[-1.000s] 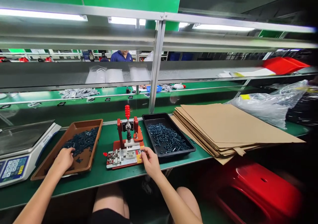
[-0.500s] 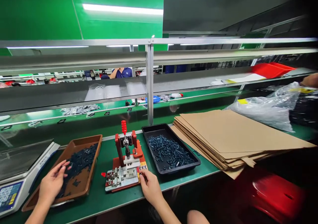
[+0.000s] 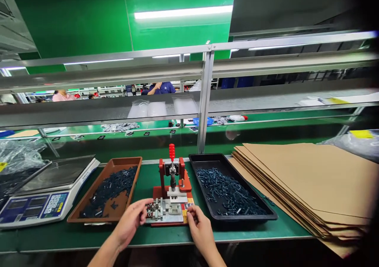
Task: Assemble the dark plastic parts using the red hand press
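A toggle clamp fixture (image 3: 171, 184) with a red handle and red frame stands upright on the green bench. My left hand (image 3: 130, 221) is at the left end of its metal base, index finger stretched along the sliding parts, the other fingers curled. Whatever those fingers hold is hidden. At the base's right edge, my right hand (image 3: 201, 227) has thumb and fingers pinched together, with something small and dark barely showing. Left of the fixture lies a brown tray (image 3: 136, 180) of flat black pieces. On its right, a black tray (image 3: 227, 218) holds many thin dark pins.
A digital scale (image 3: 50, 200) sits left of the brown tray. Stacked brown cardboard sheets (image 3: 296, 180) cover the bench's right side. A metal post (image 3: 205, 101) and shelf stand behind the fixture, with clear plastic bags (image 3: 156, 108) on the shelf. A person (image 3: 162, 87) is in the background.
My left hand has moved right, from over the brown tray to the fixture's left end. My right hand stays by the fixture's right edge. The view has swung left.
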Action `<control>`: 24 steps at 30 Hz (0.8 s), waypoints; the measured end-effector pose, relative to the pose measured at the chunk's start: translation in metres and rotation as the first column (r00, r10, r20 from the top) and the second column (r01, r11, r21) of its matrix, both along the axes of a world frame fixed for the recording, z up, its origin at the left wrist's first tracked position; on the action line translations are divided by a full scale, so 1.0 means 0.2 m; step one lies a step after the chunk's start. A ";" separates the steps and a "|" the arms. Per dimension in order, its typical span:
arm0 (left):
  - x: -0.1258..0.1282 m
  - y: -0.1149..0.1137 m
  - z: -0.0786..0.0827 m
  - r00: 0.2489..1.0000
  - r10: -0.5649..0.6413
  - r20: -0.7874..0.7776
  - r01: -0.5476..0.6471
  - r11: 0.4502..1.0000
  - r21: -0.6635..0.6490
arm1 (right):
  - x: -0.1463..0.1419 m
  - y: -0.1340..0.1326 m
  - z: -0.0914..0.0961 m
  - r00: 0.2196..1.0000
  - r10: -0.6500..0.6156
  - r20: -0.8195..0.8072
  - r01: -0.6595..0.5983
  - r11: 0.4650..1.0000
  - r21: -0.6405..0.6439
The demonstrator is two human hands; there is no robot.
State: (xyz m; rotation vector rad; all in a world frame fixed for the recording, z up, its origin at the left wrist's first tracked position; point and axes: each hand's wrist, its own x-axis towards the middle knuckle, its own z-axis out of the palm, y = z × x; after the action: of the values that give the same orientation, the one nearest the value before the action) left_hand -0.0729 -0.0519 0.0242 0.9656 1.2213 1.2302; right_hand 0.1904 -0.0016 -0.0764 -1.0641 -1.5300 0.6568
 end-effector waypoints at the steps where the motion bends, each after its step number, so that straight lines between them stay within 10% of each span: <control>1: 0.03 -0.01 -0.01 0.999 -0.035 -0.012 0.035 0.999 -0.019 | 0.00 0.00 0.00 1.000 0.000 0.016 0.000 1.000 0.010; 7: 0.09 0.01 -0.08 0.919 -0.295 -0.263 0.282 0.956 -0.085 | 0.03 0.02 0.00 0.999 -0.027 0.019 0.027 0.999 0.024; 19: 0.13 0.10 -0.12 0.876 -0.146 -0.461 0.202 0.977 0.074 | 0.04 0.05 -0.06 0.969 0.037 -0.243 -0.066 0.992 -0.111; 24: 0.13 0.12 -0.08 0.688 -0.008 -0.726 0.136 0.984 0.118 | 0.02 0.02 0.00 0.981 -0.014 -0.194 -0.005 0.995 -0.100</control>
State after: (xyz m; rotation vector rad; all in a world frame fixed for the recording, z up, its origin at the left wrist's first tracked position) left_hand -0.0470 -0.0277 0.0080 1.7162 1.6798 0.8963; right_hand 0.1954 0.0031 -0.0765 -1.0453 -1.3364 0.8174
